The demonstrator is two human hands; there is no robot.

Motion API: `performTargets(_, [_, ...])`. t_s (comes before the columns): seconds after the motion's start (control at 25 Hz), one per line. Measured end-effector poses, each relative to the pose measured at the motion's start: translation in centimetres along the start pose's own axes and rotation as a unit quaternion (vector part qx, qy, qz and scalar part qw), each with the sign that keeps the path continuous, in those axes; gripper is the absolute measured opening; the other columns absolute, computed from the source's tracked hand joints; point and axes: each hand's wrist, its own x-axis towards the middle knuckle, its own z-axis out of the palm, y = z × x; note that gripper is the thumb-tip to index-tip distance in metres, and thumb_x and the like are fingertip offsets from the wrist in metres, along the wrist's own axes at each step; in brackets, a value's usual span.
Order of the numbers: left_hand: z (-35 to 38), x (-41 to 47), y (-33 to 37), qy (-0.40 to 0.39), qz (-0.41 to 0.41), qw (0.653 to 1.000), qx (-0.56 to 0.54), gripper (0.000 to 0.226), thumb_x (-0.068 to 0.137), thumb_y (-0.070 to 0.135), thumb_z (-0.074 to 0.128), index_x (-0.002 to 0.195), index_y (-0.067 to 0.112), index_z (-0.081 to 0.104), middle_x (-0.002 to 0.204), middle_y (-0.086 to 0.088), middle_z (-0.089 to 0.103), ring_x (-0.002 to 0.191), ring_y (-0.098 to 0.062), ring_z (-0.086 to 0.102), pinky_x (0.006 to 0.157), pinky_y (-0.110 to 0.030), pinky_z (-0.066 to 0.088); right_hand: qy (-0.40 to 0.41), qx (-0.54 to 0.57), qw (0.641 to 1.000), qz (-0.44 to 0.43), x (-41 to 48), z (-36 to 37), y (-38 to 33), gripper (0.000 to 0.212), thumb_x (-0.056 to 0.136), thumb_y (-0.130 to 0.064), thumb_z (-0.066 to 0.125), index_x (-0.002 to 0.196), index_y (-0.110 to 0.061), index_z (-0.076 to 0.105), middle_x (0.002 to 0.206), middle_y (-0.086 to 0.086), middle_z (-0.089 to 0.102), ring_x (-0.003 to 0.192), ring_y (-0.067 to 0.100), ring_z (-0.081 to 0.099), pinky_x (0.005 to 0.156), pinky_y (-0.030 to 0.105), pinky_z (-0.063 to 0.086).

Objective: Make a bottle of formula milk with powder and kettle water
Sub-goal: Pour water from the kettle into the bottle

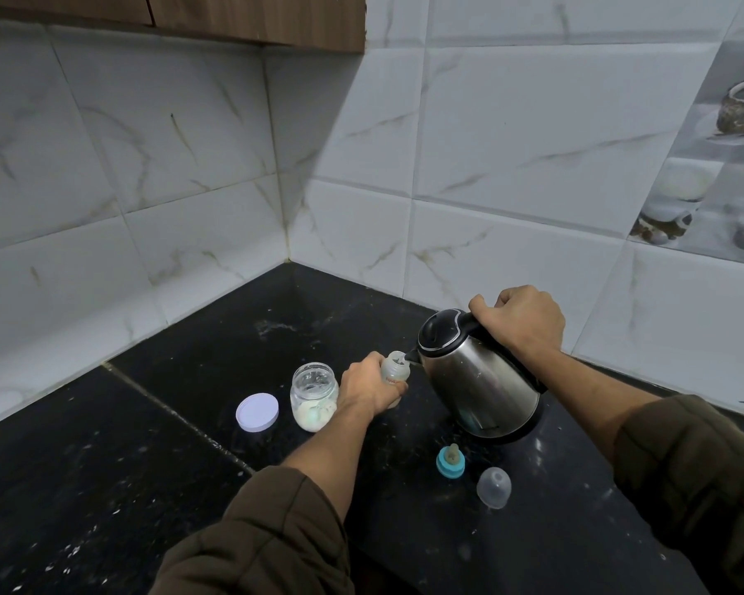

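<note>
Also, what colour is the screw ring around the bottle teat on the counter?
The screw ring is teal blue, seen in the head view.

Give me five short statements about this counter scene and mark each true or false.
1. The right hand grips the kettle handle. True.
2. The kettle stands upright. False: it is tilted, spout at the bottle mouth.
3. The left hand holds the bottle. True.
4. The powder jar is lidded. False: its lid lies on the counter beside it.
5. The teat ring is on the bottle. False: it lies on the counter near the clear cap.
</note>
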Motion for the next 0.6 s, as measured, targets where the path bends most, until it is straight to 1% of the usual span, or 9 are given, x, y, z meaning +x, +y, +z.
performTargets(0.2, [0.04,0.08,0.28,0.001,0.002,1.000,-0.003,0.053,0.082,0.046,0.082,0.126,0.024,0.062,0.122,-0.003,0.071,0.114,-0.026,0.065,0.092,-0.038,0.049,0.006,0.001,1.000,-0.005,0.17,-0.12,0.23,0.048,0.076,-0.052,0.060,0.056,-0.009,0.064,0.053,0.005,0.062,0.058,0.025,0.060,0.056,0.029,0.046])
performTargets(0.4, [0.18,0.17,0.48,-0.003,0.006,1.000,-0.004,0.053,0.082,0.044,0.083,0.127,0.024,0.061,0.122,-0.002,0.071,0.114,-0.025,0.065,0.092,-0.036,0.048,0.009,-0.001,1.000,-0.004,0.21,-0.17,0.52,0.049,0.074,-0.053,0.059,0.055,-0.009,0.064,0.052,0.006,0.061,0.058,0.027,0.060,0.058,0.031,0.049])
performTargets(0.6, [0.30,0.27,0.69,-0.007,0.010,1.000,0.001,0.054,0.082,0.044,0.083,0.127,0.025,0.061,0.122,-0.001,0.071,0.114,-0.024,0.065,0.094,-0.036,0.048,0.011,-0.006,1.000,-0.005,0.40,-0.14,0.70,0.049,0.076,-0.054,0.059,0.057,-0.009,0.065,0.051,0.005,0.060,0.057,0.026,0.060,0.056,0.028,0.046])
